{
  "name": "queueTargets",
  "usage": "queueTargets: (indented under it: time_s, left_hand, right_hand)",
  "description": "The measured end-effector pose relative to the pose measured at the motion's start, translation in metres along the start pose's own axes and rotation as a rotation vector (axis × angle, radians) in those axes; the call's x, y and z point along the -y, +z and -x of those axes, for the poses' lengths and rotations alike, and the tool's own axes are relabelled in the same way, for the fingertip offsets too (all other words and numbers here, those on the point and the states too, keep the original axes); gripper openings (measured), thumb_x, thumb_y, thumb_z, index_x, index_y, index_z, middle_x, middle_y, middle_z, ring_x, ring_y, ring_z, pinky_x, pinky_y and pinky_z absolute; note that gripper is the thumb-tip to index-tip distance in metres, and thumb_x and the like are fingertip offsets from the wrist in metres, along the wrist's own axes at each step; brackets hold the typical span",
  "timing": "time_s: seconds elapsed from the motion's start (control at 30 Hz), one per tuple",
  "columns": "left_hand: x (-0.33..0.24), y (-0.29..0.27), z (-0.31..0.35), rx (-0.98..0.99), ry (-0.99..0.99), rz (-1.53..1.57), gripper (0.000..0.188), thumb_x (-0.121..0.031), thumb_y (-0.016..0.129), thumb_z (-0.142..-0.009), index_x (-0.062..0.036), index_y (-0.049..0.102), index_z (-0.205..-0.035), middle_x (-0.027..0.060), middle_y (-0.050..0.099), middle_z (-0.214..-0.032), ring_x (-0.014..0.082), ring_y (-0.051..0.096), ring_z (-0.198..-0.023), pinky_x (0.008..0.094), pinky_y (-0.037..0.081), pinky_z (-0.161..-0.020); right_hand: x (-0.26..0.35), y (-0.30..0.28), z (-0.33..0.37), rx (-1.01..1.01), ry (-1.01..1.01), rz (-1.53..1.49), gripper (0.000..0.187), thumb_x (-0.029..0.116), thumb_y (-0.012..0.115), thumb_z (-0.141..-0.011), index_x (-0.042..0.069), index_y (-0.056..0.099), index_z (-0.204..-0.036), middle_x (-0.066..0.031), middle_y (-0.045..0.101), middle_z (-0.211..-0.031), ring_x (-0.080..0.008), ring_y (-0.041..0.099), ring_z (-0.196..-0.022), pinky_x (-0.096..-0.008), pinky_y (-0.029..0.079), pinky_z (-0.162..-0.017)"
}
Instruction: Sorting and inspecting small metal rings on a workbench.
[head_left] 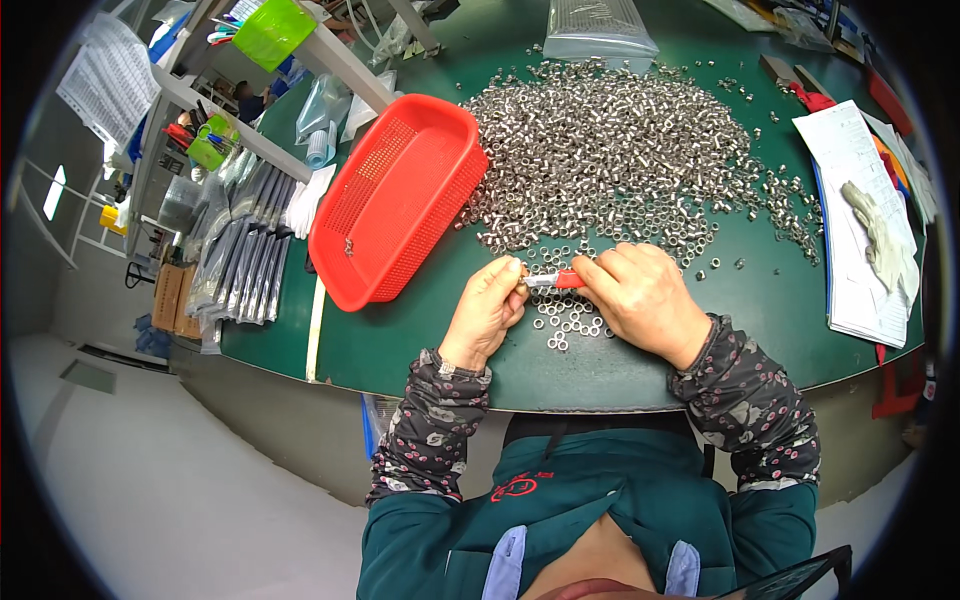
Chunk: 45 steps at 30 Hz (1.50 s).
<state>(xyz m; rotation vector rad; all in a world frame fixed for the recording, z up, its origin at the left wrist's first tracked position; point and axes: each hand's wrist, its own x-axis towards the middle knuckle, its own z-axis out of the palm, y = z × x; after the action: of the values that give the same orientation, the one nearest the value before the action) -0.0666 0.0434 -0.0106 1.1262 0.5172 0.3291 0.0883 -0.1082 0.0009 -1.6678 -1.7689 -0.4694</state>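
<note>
While the left hand's (pixel 485 312) thumb and forefinger pinch a small metal piece (pixel 523 285), probably a ring though largely covered, the right hand's (pixel 640 300) fingers are clamped on a red-handled tool (pixel 568 279) pointing at it, above the tabletop's (pixel 580 388) near edge. The step seems to be tool work on one piece, calling next for a steady pinch and careful tip control. A ring heap (pixel 610 140) spreads toward the far edge.
</note>
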Motion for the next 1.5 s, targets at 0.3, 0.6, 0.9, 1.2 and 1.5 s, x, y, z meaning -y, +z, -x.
queueTargets:
  time_s: [0.3,0.6,0.9,1.2,1.5]
  left_hand:
    - [-0.009,-0.004,-0.001,0.086,-0.112,0.036,0.027,-0.022,0.048,-0.097,-0.0052,0.049,-0.076,-0.0019,0.040,-0.055,0.0033,0.028,-0.042,0.0182,0.023,-0.038]
    - [-0.012,-0.013,-0.007,0.221,-0.190,0.001,0.026,-0.023,0.049,-0.096,-0.0071,0.049,-0.076,-0.0023,0.041,-0.058,0.0029,0.027,-0.042,0.0187,0.019,-0.036]
    - [-0.016,-0.009,-0.008,0.260,-0.205,-0.010,0.031,-0.021,0.049,-0.096,-0.0072,0.046,-0.069,-0.0020,0.039,-0.053,0.0029,0.027,-0.042,0.0190,0.020,-0.036]
    - [-0.002,-0.014,-0.009,0.265,0.004,0.139,0.025,-0.029,0.049,-0.097,-0.0048,0.051,-0.091,0.0016,0.050,-0.072,0.0025,0.034,-0.048,0.0150,0.025,-0.040]
    - [0.003,-0.017,-0.010,0.249,0.097,0.225,0.009,-0.011,0.054,-0.094,-0.0057,0.053,-0.102,0.0056,0.055,-0.094,0.0035,0.035,-0.053,0.0144,0.027,-0.041]
  right_hand:
    - [0.000,-0.002,-0.001,0.022,-0.024,0.017,0.027,0.013,0.069,-0.073,0.005,0.061,-0.097,-0.0026,0.051,-0.071,-0.0189,0.052,-0.066,-0.0328,0.041,-0.060]
    - [-0.004,-0.004,-0.006,-0.010,-0.104,0.103,0.025,0.011,0.065,-0.072,0.005,0.062,-0.096,-0.0017,0.051,-0.072,-0.0176,0.050,-0.067,-0.0315,0.039,-0.061]
    - [-0.005,-0.008,-0.011,-0.056,-0.154,0.169,0.028,0.012,0.062,-0.071,0.006,0.063,-0.098,-0.0008,0.054,-0.076,-0.0155,0.051,-0.069,-0.0305,0.039,-0.062]
    - [-0.005,-0.010,-0.007,-0.019,0.008,0.046,0.022,0.015,0.067,-0.073,0.007,0.061,-0.093,-0.0017,0.050,-0.071,-0.0175,0.052,-0.068,-0.0314,0.040,-0.063]
    - [0.002,-0.003,0.002,0.062,0.186,-0.171,0.021,0.021,0.065,-0.082,0.006,0.062,-0.096,-0.0078,0.057,-0.069,-0.0260,0.061,-0.066,-0.0387,0.049,-0.058]
